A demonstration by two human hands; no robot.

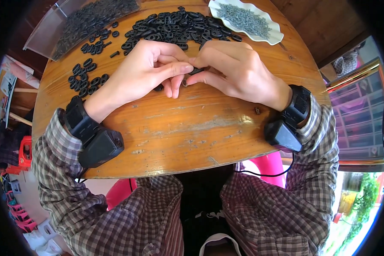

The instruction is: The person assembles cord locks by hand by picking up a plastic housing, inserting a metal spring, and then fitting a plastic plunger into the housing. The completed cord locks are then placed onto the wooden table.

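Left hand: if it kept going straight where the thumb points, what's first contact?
Likely the small black part at the right hand's fingertips, then those fingers. The left hand may already touch the part; depth there is unclear.

1 small black part point(195, 71) sits in the right hand's point(241, 66) pinch, at the left hand's point(155, 70) fingertips, above the tabletop point(192, 141), well back from its near edge. Fingers cover much of its shape.
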